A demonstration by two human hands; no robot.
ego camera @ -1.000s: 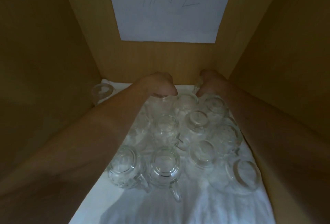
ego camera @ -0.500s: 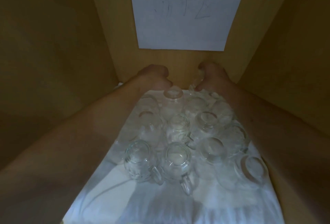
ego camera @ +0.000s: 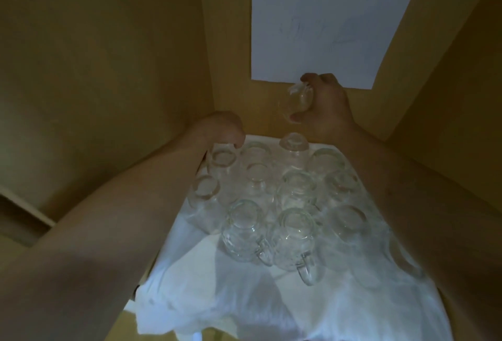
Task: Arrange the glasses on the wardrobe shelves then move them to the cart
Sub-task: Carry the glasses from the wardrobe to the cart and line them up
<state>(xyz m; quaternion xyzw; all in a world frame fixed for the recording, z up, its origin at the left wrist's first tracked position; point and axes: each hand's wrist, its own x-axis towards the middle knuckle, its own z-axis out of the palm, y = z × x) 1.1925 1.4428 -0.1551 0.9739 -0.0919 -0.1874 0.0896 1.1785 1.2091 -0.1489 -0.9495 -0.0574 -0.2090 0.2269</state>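
**Two bare forearms, nothing worn**

Both arms enter from the bottom edge of the head view, and both are uncovered for their whole visible length: no sleeve, cuff or glove shows on either. The left forearm [ego camera: 114,221] fills much of the lower left, broad near the camera and tapering toward the left hand [ego camera: 221,130]. The right forearm [ego camera: 423,204] is likewise bare up to the right hand [ego camera: 326,104]. No watch, bracelet or ring can be made out on either wrist or on the fingers, though the light is dim and fine detail is soft.
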